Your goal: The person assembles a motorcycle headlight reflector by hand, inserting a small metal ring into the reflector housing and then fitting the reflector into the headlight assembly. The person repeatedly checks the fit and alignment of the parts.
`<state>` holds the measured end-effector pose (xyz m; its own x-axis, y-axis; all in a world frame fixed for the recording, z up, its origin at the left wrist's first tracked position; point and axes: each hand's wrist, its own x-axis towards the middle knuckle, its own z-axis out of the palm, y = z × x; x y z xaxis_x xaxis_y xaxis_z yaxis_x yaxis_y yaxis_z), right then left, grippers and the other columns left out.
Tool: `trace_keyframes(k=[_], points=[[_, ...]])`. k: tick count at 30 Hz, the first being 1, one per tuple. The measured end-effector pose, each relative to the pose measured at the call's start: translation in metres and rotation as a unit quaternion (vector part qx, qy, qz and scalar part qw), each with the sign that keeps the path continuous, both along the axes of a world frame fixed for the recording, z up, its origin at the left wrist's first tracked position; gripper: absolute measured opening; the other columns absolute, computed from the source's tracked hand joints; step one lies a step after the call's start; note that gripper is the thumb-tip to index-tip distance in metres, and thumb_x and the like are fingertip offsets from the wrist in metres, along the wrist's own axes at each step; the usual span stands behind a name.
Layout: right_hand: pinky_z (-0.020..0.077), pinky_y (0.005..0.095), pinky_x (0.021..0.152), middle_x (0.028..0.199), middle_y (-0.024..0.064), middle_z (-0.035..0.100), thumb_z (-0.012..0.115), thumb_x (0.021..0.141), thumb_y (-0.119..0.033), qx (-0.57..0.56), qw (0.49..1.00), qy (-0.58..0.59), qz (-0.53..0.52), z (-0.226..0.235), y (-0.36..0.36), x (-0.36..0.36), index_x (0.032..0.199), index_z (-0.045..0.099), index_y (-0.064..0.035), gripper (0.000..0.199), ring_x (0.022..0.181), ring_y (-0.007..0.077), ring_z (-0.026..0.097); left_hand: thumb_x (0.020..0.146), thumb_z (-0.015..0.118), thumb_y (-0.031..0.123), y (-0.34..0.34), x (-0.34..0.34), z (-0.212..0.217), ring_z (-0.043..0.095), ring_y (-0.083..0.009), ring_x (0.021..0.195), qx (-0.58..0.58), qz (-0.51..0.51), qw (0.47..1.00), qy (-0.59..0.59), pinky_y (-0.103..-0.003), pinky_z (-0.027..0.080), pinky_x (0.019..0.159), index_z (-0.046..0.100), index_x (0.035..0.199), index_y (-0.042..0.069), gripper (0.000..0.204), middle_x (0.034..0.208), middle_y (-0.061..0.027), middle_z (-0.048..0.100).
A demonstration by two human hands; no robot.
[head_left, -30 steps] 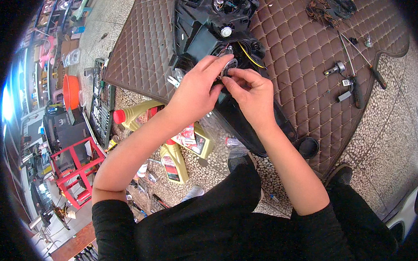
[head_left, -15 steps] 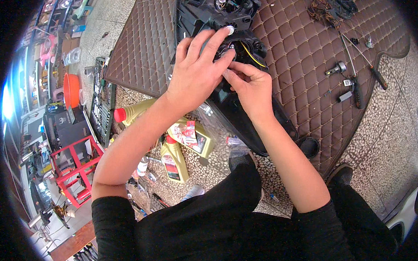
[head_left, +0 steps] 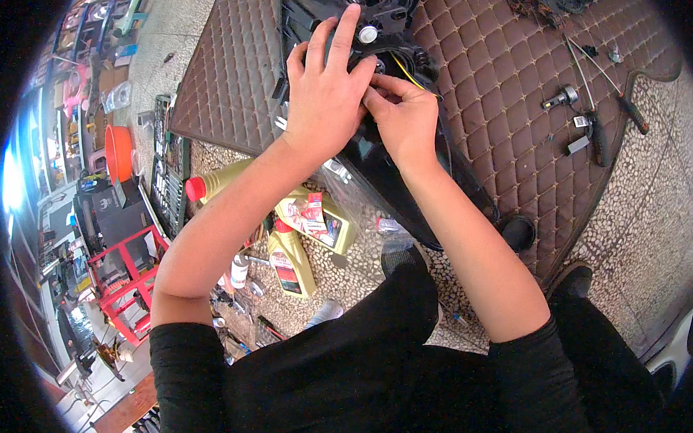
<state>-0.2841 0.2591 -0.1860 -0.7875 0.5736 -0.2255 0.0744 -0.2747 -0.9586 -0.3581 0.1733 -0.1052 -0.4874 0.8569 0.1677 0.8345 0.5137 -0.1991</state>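
A black car headlight housing point(head_left: 400, 199) lies lengthwise in front of me, its back side with sockets and openings facing up. On its far part rests my left hand point(head_left: 320, 105), fingers stretched out and spread, the thumb close to my right fingertips. A white round cap point(head_left: 367, 35) shows just right of the left index finger. My right hand point(head_left: 407, 119) is closed in a pinch at the housing, beside the left thumb; whatever lies between its fingertips is hidden. Past the right knuckles, a yellow wire point(head_left: 405, 71) curves out of an opening in the housing.
Under the housing spreads a brown quilted mat point(head_left: 502, 138). To the right lie a bulb unit point(head_left: 562, 97) and a long screwdriver point(head_left: 631, 112). Gold bottles point(head_left: 290, 264) stand and lie at the lower left, near a tool case point(head_left: 169, 168) and a red metal frame point(head_left: 127, 274).
The left fingers have straightened and come off the white cap, which now shows fully. The right hand keeps its pinch. The whole view has shifted slightly.
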Motion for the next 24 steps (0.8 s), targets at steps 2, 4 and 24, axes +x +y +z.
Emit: trace_keyframes(k=[2, 4, 24], points=[[0.0557, 0.0295, 0.065, 0.076, 0.0125, 0.075, 0.078, 0.082, -0.011, -0.016, 1.000, -0.012, 0.004, 0.0006, 0.0014, -0.0019, 0.102, 0.079, 0.0023, 0.024, 0.065, 0.0147, 0.069, 0.068, 0.082, 0.015, -0.0013, -0.0005, 0.0006, 0.036, -0.0365, 0.144, 0.007, -0.003, 1.000, -0.016, -0.057, 0.036, 0.108, 0.073, 0.111, 0.016, 0.044, 0.167, -0.0117, 0.027], [0.0557, 0.0296, 0.065, 0.076, 0.0124, 0.075, 0.078, 0.082, -0.012, -0.022, 0.999, -0.031, 0.010, 0.0011, 0.0024, -0.0031, 0.102, 0.079, 0.0020, 0.024, 0.064, 0.0145, 0.069, 0.068, 0.082, 0.014, -0.0019, -0.0010, 0.0014, 0.037, -0.0362, 0.143, 0.007, -0.004, 1.000, -0.024, -0.056, 0.037, 0.107, 0.073, 0.111, 0.017, 0.044, 0.167, -0.0114, 0.027], [0.0534, 0.0274, 0.060, 0.072, 0.0091, 0.073, 0.078, 0.081, -0.007, -0.079, 0.997, 0.006, -0.017, 0.0023, -0.0043, -0.0004, 0.098, 0.078, 0.0072, 0.022, 0.061, 0.0102, 0.064, 0.063, 0.086, 0.012, -0.0007, -0.0034, 0.0067, 0.034, -0.0375, 0.147, -0.031, -0.013, 0.999, -0.005, -0.054, 0.040, 0.108, 0.074, 0.117, 0.023, 0.056, 0.168, -0.0138, 0.023]])
